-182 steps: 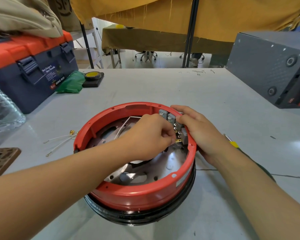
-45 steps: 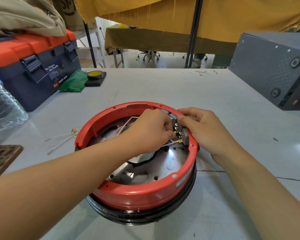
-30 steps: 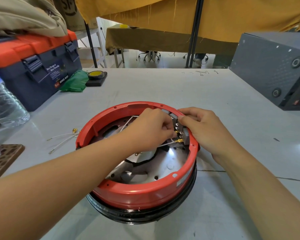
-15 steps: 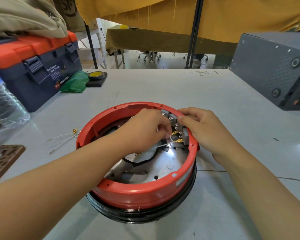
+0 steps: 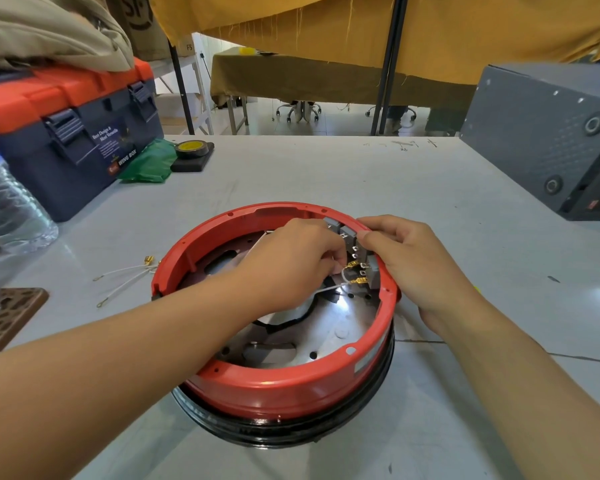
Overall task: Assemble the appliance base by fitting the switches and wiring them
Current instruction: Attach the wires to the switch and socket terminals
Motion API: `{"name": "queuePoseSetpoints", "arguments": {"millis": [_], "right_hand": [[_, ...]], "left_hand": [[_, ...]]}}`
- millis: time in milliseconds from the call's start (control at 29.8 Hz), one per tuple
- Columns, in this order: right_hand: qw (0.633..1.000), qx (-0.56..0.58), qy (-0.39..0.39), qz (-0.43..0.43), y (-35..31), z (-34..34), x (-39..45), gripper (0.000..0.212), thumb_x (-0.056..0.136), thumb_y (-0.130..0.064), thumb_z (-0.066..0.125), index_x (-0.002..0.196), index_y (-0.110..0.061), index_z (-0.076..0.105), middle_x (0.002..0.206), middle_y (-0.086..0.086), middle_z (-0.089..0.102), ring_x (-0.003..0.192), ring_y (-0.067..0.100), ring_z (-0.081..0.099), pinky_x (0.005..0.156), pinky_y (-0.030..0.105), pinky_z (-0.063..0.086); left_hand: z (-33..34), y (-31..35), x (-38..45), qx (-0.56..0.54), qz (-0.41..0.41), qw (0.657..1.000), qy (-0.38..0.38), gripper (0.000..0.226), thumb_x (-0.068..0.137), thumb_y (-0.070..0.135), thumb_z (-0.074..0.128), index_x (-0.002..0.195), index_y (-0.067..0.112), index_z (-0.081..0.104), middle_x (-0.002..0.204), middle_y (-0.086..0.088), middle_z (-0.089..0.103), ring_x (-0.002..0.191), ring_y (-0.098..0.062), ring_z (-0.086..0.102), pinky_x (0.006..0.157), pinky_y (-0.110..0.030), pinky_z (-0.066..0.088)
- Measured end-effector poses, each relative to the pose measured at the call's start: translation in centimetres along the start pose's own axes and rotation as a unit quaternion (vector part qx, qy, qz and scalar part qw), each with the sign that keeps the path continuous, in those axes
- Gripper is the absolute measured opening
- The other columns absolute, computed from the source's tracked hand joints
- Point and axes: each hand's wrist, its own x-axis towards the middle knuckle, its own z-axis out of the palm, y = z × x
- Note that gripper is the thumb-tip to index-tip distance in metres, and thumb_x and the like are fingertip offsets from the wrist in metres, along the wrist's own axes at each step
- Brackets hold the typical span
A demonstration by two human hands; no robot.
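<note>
Red plastic appliance base point(image 5: 284, 386), round, on grey desk point(image 5: 326, 174). Left hand point(image 5: 291, 261) reaches inside, fingers pinching white wire point(image 5: 343, 271) at grey switches point(image 5: 355, 247). Right hand point(image 5: 420, 268) curls over the rim, gripping the switches. Left of fingers: loose wires point(image 5: 125, 278), toolbox point(image 5: 66, 133). Right: grey metal box point(image 5: 548, 133).

Blue and orange toolbox point(image 5: 80, 140), white label text "Best Design & Most Versatile" above "WING BOX" beside a small red logo too small to read; brown cardboard box point(image 5: 137, 15) at top, large dark letters "SF"; white shelf edge point(image 5: 189, 47) below it, "FS"
</note>
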Motion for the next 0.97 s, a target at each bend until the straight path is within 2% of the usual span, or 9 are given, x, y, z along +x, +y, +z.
{"name": "queuePoseSetpoints", "arguments": {"millis": [168, 402, 603, 737, 838, 972], "right_hand": [[1.000, 0.000, 0.001, 0.003, -0.05, -0.02, -0.02, 0.025, 0.091, -0.019, 0.056, 0.114, -0.018, 0.066, 0.093, -0.003, 0.073, 0.072, 0.009, 0.069, 0.061, 0.022, 0.050], [1.000, -0.006, 0.001, -0.001, -0.03, -0.06, 0.00, 0.025, 0.091, -0.020, 0.056, 0.114, -0.019, 0.067, 0.095, -0.003, 0.073, 0.079, 0.013, 0.071, 0.069, 0.026, 0.054], [1.000, -0.003, -0.001, -0.003, 0.09, -0.13, 0.10, 0.024, 0.091, -0.020, 0.057, 0.112, -0.020, 0.067, 0.092, -0.005, 0.074, 0.075, 0.010, 0.071, 0.063, 0.023, 0.052], [1.000, -0.009, -0.002, -0.005, 0.16, -0.15, 0.21, 0.023, 0.090, -0.021, 0.057, 0.110, -0.021, 0.068, 0.091, -0.004, 0.074, 0.077, 0.014, 0.071, 0.070, 0.031, 0.056], [1.000, -0.009, -0.010, -0.005, 0.18, -0.31, 0.33, 0.020, 0.090, -0.020, 0.058, 0.106, -0.022, 0.069, 0.085, -0.005, 0.074, 0.073, 0.015, 0.071, 0.066, 0.030, 0.056], [0.999, -0.020, -0.025, -0.011, 0.19, -0.49, 0.43, 0.019, 0.090, -0.022, 0.058, 0.105, -0.023, 0.069, 0.081, -0.010, 0.073, 0.065, 0.010, 0.069, 0.061, 0.027, 0.051]], "left_hand": [[0.08, 0.12, -0.07, 0.010, 0.001, 1.000, 0.005, 0.013, 0.089, 0.014, 0.056, 0.090, 0.020, 0.067, 0.091, 0.004, 0.055, 0.091, -0.019, 0.053, 0.081, -0.041, 0.046], [0.25, 0.43, 0.08, 0.025, 0.005, 1.000, 0.004, 0.017, 0.089, 0.011, 0.051, 0.094, 0.015, 0.066, 0.099, -0.003, 0.059, 0.094, -0.024, 0.055, 0.080, -0.042, 0.046], [0.22, 0.51, 0.10, 0.024, -0.003, 1.000, 0.005, 0.017, 0.089, 0.011, 0.051, 0.095, 0.015, 0.067, 0.100, -0.003, 0.059, 0.094, -0.024, 0.055, 0.081, -0.042, 0.046], [0.30, 0.45, 0.10, 0.018, -0.003, 1.000, 0.010, 0.017, 0.088, 0.011, 0.052, 0.094, 0.015, 0.068, 0.100, -0.002, 0.060, 0.093, -0.024, 0.056, 0.080, -0.041, 0.046], [0.17, 0.48, 0.12, 0.002, -0.014, 1.000, 0.017, 0.015, 0.087, 0.012, 0.056, 0.091, 0.019, 0.070, 0.096, 0.000, 0.063, 0.090, -0.021, 0.057, 0.080, -0.040, 0.047], [-0.19, 0.58, 0.14, -0.039, -0.046, 0.998, 0.033, 0.011, 0.083, 0.010, 0.063, 0.084, 0.020, 0.070, 0.080, 0.003, 0.069, 0.078, -0.013, 0.061, 0.076, -0.034, 0.049]]}}
